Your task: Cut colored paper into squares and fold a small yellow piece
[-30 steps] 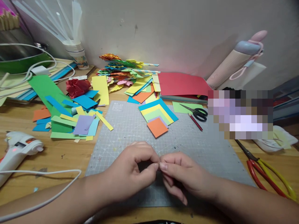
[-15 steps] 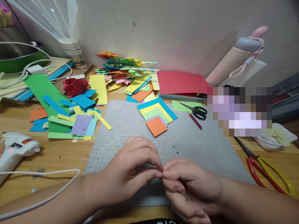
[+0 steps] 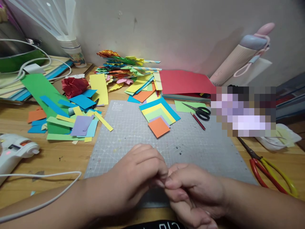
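Over the near part of the grey cutting mat point(image 3: 119, 136), my left hand point(image 3: 140, 175) and my right hand point(image 3: 193, 190) meet at the fingertips. Both are closed, with thumbs and forefingers pinched together where they touch. Whatever lies between the fingers is hidden. Beyond them on the mat rests a stepped stack of square papers point(image 3: 150, 109) in blue, yellow, green and purple, topped by an orange square point(image 3: 159, 127). To its right are black-handled scissors point(image 3: 201, 113) on a light green sheet point(image 3: 178, 106) and a dark red pencil point(image 3: 197, 121).
Paper scraps point(image 3: 82, 125) and a crumpled red paper point(image 3: 75, 86) cover the left side, near a white glue gun point(image 3: 16, 151). Its cable crosses by my left forearm. Large red-and-yellow-handled scissors point(image 3: 269, 173) lie right. Folded paper flowers point(image 3: 119, 66) and red sheets point(image 3: 186, 81) sit by the wall.
My left fingers have curled in more tightly against my right fingertips, closing the gap under the left hand. The view has shifted slightly; the papers and tools stay where they were.
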Tool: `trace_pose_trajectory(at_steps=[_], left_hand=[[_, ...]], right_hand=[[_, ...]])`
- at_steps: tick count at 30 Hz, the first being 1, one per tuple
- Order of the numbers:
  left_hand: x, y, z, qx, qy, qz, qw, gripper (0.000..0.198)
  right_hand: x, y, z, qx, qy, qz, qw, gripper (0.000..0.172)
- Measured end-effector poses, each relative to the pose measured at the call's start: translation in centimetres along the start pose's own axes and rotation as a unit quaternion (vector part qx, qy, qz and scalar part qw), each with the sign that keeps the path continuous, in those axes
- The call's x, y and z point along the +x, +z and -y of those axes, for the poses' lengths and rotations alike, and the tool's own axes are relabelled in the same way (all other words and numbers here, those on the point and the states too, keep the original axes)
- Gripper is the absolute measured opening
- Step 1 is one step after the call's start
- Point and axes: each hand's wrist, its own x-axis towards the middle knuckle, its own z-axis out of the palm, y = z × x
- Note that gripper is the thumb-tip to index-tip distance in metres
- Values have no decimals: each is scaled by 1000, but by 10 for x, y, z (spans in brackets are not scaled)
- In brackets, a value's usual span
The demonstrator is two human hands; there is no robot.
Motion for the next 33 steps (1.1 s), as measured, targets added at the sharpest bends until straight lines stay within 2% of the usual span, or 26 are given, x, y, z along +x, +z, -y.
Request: trace_pose_trajectory(at_steps=[3, 7, 11, 14, 17, 22, 24, 26, 30, 33], left_hand=[[0, 1, 0, -28, -13, -19, 999, 14], [-1, 0, -1, -55, -24, -54, 997, 14], [1, -1, -2, -58, -37, -86, 994, 7], [3, 1, -4, -75, -57, -90, 991, 5], [4, 5, -6, -128, -100, -100, 982, 7], [5, 11, -6, -284, -209, -106, 930, 7], [5, 11, -6, -319, -230, -106, 913, 6], [6, 11, -6, -328, -227, -107, 911, 9], [6, 10, -7, -314, -211, -107, 919, 11], [6, 10, -7, -307, -221, -107, 919, 10]], right_hand=[[0, 2, 0, -8, -16, -12, 1000, 23], [0, 10, 0, -80, -45, -93, 991, 32], [-1, 21, -1, -197, -99, -217, 951, 39], [-1, 26, -2, -267, -132, -269, 916, 43], [-1, 26, -1, -316, -147, -282, 894, 47], [-2, 23, -1, -312, -148, -266, 900, 48], [-1, 23, -1, -318, -163, -277, 892, 47], [-1, 23, -2, -334, -177, -290, 879, 46], [-2, 24, -1, -414, -202, -303, 834, 45], [-3, 26, 2, -508, -238, -310, 768, 42]])
